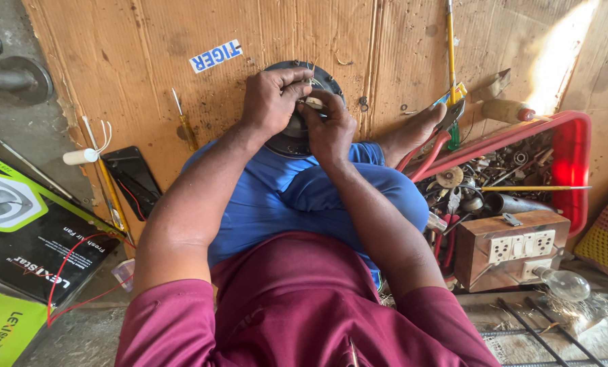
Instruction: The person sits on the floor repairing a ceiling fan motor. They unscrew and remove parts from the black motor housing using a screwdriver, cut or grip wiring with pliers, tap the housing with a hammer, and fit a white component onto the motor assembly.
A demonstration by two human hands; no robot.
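Both hands meet over a round dark motor part (292, 139) that lies on the cardboard sheet (147, 61) just beyond the person's folded knees, near the middle of the sheet. From the left, the left hand (271, 102) curls over the part's upper rim, fingers bent close and pinching thin pale wires (311, 71) that stick up from it. The right hand (329, 128) sits just beside it, touching it, fingertips narrowed onto a small light piece on the part's top face; what that piece is cannot be made out. The part lies directly under and ahead of both hands, flat, with no clear long axis; neither hand is clearly nearer. Most of the disc is hidden by the hands and the blue-clad knees. Farther right, a red tray (576, 163) of tools lies along the sheet's right edge.
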